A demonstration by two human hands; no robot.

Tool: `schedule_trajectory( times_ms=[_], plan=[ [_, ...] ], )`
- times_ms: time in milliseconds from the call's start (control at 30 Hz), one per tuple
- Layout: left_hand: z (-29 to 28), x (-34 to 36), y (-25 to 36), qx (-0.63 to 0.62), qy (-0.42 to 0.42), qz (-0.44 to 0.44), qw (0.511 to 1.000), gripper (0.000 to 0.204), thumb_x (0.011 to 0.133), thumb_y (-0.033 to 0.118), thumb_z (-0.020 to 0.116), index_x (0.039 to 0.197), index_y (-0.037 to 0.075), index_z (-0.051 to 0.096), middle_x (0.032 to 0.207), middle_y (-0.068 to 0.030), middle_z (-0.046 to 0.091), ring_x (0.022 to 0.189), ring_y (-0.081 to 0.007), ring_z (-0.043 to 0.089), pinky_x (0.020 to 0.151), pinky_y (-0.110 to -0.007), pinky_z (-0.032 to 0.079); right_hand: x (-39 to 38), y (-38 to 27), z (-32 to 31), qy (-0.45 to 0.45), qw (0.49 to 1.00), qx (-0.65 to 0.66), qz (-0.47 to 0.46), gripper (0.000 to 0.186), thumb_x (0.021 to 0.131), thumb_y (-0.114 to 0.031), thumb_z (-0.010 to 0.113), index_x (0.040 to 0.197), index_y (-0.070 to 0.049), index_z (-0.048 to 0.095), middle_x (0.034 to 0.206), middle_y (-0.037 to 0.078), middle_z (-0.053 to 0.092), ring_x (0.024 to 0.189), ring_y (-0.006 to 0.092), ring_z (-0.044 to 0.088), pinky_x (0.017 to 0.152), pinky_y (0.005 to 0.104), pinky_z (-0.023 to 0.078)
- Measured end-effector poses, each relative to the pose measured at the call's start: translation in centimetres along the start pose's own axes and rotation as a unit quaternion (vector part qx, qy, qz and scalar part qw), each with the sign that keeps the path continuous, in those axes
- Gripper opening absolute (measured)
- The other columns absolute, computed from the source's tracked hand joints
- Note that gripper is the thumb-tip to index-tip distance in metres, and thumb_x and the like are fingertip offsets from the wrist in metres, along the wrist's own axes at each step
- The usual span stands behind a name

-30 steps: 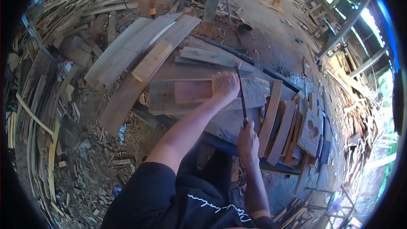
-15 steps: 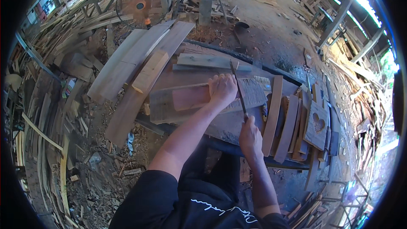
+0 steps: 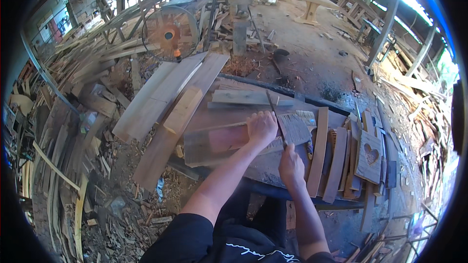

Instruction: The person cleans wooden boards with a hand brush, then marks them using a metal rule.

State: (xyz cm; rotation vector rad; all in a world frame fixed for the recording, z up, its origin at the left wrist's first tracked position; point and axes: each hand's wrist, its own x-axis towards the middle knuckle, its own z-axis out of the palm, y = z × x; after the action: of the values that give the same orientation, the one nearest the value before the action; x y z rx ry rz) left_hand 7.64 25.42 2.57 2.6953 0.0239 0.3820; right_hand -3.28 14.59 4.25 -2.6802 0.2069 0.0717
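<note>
My right hand is closed round the near end of a long, narrow dark file. The tool points away from me, its far tip reaching a loose plank. My left hand is curled over the right end of a reddish wooden board, close beside the blade. That board lies on a wider weathered board on the low work table. Right of the blade sits a rough grey wood block. Whether the file touches the reddish board is hidden by my fingers.
Several wood strips and a board with a heart-shaped cutout line the table's right side. Long planks and a thick wood block lie left. Beyond stands a round fan; scrap wood is heaped at left.
The view has tilted up, so the table and both hands appear lower in the picture. Both hands keep their grips; any stroke of the file is too slight to tell.
</note>
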Motion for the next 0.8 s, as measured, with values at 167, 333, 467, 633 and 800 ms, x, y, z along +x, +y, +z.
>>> schedule_trajectory(
  times_ms=[167,333,467,633,800],
  plan=[
    [0.4,0.0,-0.2,-0.004,-0.01,-0.009,1.0,0.037,0.098,0.028,0.039,0.087,0.006,0.068,0.094,-0.0152,0.069,0.094,-0.032,0.063,0.085,-0.051,0.044,-0.1,1.1,1.1,0.008,1.0,0.01,-0.022,0.012,0.095,-0.014,0.044,0.101,-0.003,0.042,0.082,0.03,0.065,0.083,0.0461,0.065,0.072,0.0546,0.052],
    [0.1,0.0,0.0,0.005,0.013,-0.001,1.0,0.037,0.098,0.028,0.039,0.082,0.007,0.066,0.092,-0.0147,0.068,0.094,-0.0328,0.063,0.085,-0.052,0.044,-3.4,1.7,0.0,-0.027,0.999,0.021,0.027,0.014,0.097,-0.016,0.043,0.102,-0.003,0.042,0.084,0.029,0.065,0.084,0.0468,0.065,0.073,0.0554,0.051],
    [0.1,0.5,1.0,0.013,-0.019,0.015,1.0,0.042,0.098,0.031,0.036,0.088,0.005,0.068,0.097,-0.0164,0.069,0.096,-0.0335,0.064,0.086,-0.051,0.045,0.8,0.9,0.6,0.039,0.998,0.05,-0.002,0.012,0.097,-0.015,0.041,0.101,-0.004,0.042,0.081,0.029,0.065,0.081,0.0463,0.065,0.072,0.055,0.051],
    [0.3,0.9,-0.5,0.031,-0.012,0.0,0.999,0.038,0.097,0.028,0.04,0.087,0.006,0.069,0.095,-0.0146,0.07,0.095,-0.0326,0.064,0.085,-0.05,0.047,-2.2,1.8,0.4,-0.016,0.999,0.044,0.012,0.015,0.096,-0.016,0.047,0.101,-0.003,0.042,0.082,0.028,0.065,0.081,0.0461,0.065,0.072,0.0552,0.05],
    [0.1,0.6,0.4,0.038,-0.013,0.014,0.999,0.038,0.097,0.028,0.039,0.088,0.005,0.068,0.097,-0.015,0.07,0.096,-0.0327,0.065,0.085,-0.049,0.047,-0.9,1.0,0.0,-0.018,0.998,0.043,0.038,0.01,0.095,-0.012,0.043,0.099,-0.003,0.042,0.084,0.026,0.066,0.084,0.0429,0.067,0.073,0.052,0.052]
  ],
)
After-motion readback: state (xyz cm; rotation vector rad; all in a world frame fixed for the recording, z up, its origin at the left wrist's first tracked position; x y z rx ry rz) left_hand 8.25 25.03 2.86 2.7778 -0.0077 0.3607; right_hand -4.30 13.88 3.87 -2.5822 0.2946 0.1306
